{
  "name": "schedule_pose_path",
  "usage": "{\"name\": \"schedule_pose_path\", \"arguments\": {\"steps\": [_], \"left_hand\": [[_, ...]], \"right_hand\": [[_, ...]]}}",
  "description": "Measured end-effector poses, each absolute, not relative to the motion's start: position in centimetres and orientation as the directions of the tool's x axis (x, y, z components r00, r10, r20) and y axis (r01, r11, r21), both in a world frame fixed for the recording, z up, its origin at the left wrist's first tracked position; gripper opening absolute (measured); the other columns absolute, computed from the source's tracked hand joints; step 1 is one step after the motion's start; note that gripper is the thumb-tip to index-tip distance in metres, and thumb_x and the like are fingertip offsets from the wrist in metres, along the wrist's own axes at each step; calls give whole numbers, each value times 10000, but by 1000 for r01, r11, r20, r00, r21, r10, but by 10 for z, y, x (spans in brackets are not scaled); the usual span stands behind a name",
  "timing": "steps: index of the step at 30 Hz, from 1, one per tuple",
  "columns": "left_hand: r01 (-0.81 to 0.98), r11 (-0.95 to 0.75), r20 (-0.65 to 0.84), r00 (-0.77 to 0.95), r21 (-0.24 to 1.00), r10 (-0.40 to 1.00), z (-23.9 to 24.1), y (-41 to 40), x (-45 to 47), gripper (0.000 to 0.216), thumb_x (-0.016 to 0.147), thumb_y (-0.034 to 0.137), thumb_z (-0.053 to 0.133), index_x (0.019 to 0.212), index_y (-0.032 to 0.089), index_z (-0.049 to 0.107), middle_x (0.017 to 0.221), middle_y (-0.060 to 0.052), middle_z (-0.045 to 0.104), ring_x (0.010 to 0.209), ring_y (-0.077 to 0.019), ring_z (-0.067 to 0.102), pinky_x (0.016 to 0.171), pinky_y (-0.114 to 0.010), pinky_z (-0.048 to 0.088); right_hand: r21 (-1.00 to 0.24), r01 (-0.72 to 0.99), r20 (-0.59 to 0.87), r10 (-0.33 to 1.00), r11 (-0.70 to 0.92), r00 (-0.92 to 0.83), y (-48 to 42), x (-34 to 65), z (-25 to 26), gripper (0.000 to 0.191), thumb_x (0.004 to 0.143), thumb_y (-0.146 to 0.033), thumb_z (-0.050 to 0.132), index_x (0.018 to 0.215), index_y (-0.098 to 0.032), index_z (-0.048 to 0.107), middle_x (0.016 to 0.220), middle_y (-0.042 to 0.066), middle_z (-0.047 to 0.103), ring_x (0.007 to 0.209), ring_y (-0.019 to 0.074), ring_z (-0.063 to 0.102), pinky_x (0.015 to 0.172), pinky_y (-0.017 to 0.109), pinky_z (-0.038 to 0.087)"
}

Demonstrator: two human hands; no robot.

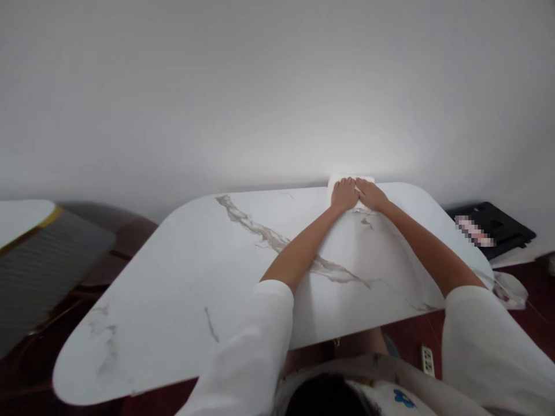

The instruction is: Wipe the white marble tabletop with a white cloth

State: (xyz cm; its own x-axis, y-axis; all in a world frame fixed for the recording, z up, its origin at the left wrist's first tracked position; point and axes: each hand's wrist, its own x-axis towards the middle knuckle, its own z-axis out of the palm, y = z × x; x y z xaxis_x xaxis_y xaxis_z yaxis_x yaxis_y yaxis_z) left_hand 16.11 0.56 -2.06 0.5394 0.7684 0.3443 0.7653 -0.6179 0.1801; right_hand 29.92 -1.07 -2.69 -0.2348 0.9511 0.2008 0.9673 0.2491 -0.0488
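A white cloth lies folded at the far edge of the white marbled table, close against the wall. On top of it rests my left hand, palm down with the fingers laid out forward. Beside it, my right hand presses on the cloth too, its fingertips reaching in against the left hand. Both arms are stretched out across the tabletop. The underside of each hand is hidden, and the cloth shows around them.
A grey wall rises behind the table. Another white tabletop is at the left, near a grey ribbed panel. On the right are a black case and a clear plastic bag. A power strip lies on the dark red floor.
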Motion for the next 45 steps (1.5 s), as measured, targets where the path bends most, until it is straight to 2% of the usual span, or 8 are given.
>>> {"name": "schedule_pose_path", "arguments": {"steps": [10, 18, 22, 26, 31, 37, 41, 45], "left_hand": [[725, -641, 325, 560, 252, 762, -21, -103, 161, 499, 899, 236, 285, 1353, 51, 379, 1422, -140, 389, 1320, -276, 297, 1088, -423, 200], [707, -657, 269, 600, 262, 753, -16, -204, 137, 520, 885, 245, 317, 1366, 51, 360, 1447, -139, 358, 1347, -279, 272, 1110, -428, 198], [716, -588, 132, 587, 377, 799, -9, -248, 139, 558, 865, 252, 351, 1395, 77, 327, 1487, -108, 295, 1385, -256, 216, 1140, -421, 185], [692, -532, 44, 589, 488, 807, -5, -274, 165, 590, 855, 273, 394, 1402, 61, 328, 1498, -121, 254, 1396, -287, 181, 1150, -438, 193], [645, -567, 130, 594, 513, 794, -7, -268, 219, 513, 873, 272, 400, 1362, 117, 403, 1467, -109, 334, 1370, -270, 263, 1139, -420, 239], [601, -655, 308, 584, 458, 751, -10, -211, 255, 348, 932, 221, 309, 1170, 140, 550, 1306, -109, 526, 1241, -224, 427, 1059, -370, 334], [596, -670, 328, 588, 442, 739, -12, -160, 249, 341, 933, 177, 287, 1137, 113, 552, 1272, -112, 546, 1205, -207, 446, 1047, -345, 318], [639, -653, 336, 560, 407, 757, -17, -108, 235, 343, 914, 155, 296, 1157, 104, 533, 1266, -110, 545, 1196, -211, 442, 1033, -352, 311]], "right_hand": [[-88, 969, 175, 962, 229, -211, -123, 306, -28, 574, 888, -282, 234, 1439, -127, 274, 1504, 74, 271, 1386, 203, 214, 1123, 420, 187], [-55, 960, 196, 946, 275, -259, -233, 285, -23, 567, 891, -269, 279, 1429, -90, 292, 1486, 114, 301, 1374, 215, 247, 1121, 424, 222], [-52, 939, 213, 922, 341, -323, -280, 295, -24, 565, 899, -281, 293, 1449, -156, 261, 1492, 84, 285, 1375, 216, 241, 1108, 462, 258], [-60, 927, 182, 917, 371, -355, -306, 329, -23, 564, 895, -271, 292, 1453, -195, 256, 1499, 55, 263, 1378, 202, 228, 1114, 464, 254], [-90, 941, 160, 937, 326, -309, -299, 386, -23, 558, 895, -297, 285, 1431, -146, 309, 1479, 87, 308, 1369, 196, 257, 1123, 439, 240], [-83, 977, 178, 968, 194, -177, -248, 418, -25, 542, 902, -327, 274, 1426, -201, 326, 1472, 49, 333, 1360, 201, 284, 1120, 449, 243], [-59, 976, 189, 963, 208, -194, -198, 407, -27, 545, 908, -313, 258, 1415, -129, 338, 1478, 80, 322, 1363, 201, 277, 1122, 422, 226], [-74, 973, 195, 960, 220, -202, -139, 388, -29, 548, 908, -316, 264, 1415, -122, 336, 1482, 82, 317, 1366, 202, 269, 1123, 414, 218]]}}
